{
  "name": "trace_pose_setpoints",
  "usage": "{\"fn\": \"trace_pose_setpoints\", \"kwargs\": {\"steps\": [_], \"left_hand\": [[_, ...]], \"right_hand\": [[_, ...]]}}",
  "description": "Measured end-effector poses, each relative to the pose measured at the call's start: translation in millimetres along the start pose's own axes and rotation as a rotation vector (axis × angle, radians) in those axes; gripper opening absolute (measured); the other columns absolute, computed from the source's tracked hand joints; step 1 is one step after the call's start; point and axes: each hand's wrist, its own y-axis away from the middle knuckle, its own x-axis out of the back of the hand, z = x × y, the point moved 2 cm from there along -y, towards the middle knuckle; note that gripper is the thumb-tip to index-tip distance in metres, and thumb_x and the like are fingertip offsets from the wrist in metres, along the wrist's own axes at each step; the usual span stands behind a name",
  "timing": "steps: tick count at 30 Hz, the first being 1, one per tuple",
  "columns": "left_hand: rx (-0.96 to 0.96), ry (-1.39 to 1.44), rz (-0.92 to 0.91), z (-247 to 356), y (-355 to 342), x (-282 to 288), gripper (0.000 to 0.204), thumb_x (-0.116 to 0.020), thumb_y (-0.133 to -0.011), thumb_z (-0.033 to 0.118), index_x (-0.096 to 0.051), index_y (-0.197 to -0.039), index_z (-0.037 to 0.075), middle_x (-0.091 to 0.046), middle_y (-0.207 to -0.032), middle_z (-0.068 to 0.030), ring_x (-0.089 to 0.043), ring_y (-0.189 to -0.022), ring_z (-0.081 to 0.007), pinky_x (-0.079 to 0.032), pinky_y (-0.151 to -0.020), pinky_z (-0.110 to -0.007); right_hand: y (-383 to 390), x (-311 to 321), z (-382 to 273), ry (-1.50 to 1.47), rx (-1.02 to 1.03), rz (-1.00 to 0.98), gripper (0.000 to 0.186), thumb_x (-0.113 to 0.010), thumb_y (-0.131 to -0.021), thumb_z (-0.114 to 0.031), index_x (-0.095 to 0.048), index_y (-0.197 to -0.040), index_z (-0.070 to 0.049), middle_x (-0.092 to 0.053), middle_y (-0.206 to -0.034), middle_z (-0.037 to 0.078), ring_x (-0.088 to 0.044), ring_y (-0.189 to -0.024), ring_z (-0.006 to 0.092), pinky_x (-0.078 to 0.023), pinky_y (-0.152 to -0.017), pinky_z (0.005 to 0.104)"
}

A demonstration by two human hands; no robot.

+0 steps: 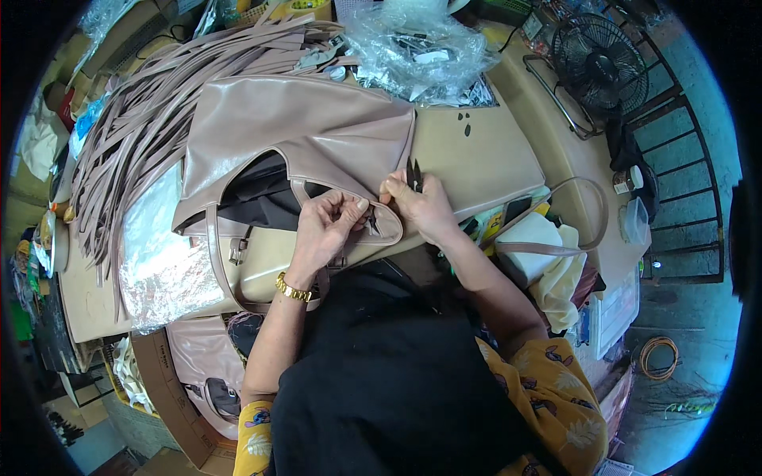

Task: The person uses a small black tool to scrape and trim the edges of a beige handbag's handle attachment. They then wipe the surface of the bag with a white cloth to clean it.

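Observation:
A mauve-taupe leather-look handbag (317, 103) lies on the table with its black lining (258, 194) showing through the opening. My left hand (329, 226), a gold watch on its wrist, is closed at the bag's right end, thumb and fingers pinching the edge by a small dark metal fitting. Close beside it, my right hand (425, 210) is curled around dark, pointed snips (414, 172), whose tips point away from me. The fingertips of that hand are at the bag's edge too; whether they also grip it is hard to see.
Many mauve straps (151, 143) are heaped at the left, beside clear plastic wrap (167, 270). Crumpled plastic bags (429, 55) sit at the back, and a black fan (599, 63) stands far right. A cardboard box (167, 381) with another bag is lower left; cloths (556, 278) lie right.

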Motion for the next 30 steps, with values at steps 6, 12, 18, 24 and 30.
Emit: {"fn": "trace_pose_setpoints", "kwargs": {"steps": [6,12,18,24,30], "left_hand": [[0.001,-0.093,0.028,7.7,2.3,-3.4,0.021,-0.068,-0.094,0.017,-0.068,-0.089,-0.003,-0.063,-0.071,0.0011,-0.052,-0.064,-0.0043,-0.045,-0.059,-0.022],[-0.025,-0.095,0.009,5.8,-0.1,-2.2,0.02,-0.069,-0.094,0.017,-0.068,-0.088,-0.003,-0.064,-0.072,0.0006,-0.052,-0.063,-0.0039,-0.045,-0.059,-0.022],[-0.006,-0.03,-0.003,8.4,-0.9,-4.9,0.02,-0.068,-0.094,0.016,-0.068,-0.088,-0.004,-0.065,-0.072,0.0006,-0.052,-0.063,-0.0036,-0.045,-0.058,-0.022],[0.029,-0.08,-0.005,10.8,-0.8,-3.2,0.022,-0.069,-0.094,0.016,-0.069,-0.088,-0.005,-0.064,-0.07,0.0007,-0.051,-0.062,-0.0032,-0.043,-0.056,-0.023],[0.038,-0.133,-0.006,9.7,-2.5,-2.6,0.022,-0.069,-0.094,0.017,-0.069,-0.09,-0.005,-0.065,-0.071,0.0001,-0.052,-0.063,-0.0035,-0.044,-0.057,-0.022]], "right_hand": [[6.2,10.0,-29.7,0.154,0.003,-0.117,0.023,-0.077,-0.085,-0.02,-0.072,-0.091,0.002,-0.07,-0.077,0.004,-0.058,-0.073,0.0061,-0.049,-0.07,0.026],[-6.4,5.5,-38.8,0.287,-0.018,-0.246,0.016,-0.077,-0.084,-0.014,-0.073,-0.088,0.001,-0.068,-0.077,0.0,-0.056,-0.072,0.0048,-0.046,-0.067,0.0245],[-15.3,15.5,-32.0,0.221,0.058,-0.374,0.012,-0.071,-0.088,-0.008,-0.071,-0.094,0.002,-0.069,-0.084,0.002,-0.059,-0.078,0.0059,-0.048,-0.071,0.0251],[-9.4,23.0,-41.4,0.094,0.003,-0.453,0.023,-0.069,-0.088,-0.004,-0.07,-0.11,0.003,-0.07,-0.09,0.002,-0.061,-0.086,0.0058,-0.049,-0.078,0.0225],[-14.9,23.4,-54.3,0.359,0.078,-0.52,0.031,-0.069,-0.083,-0.001,-0.07,-0.113,0.003,-0.07,-0.091,0.004,-0.062,-0.086,0.0072,-0.05,-0.079,0.0224]]}}
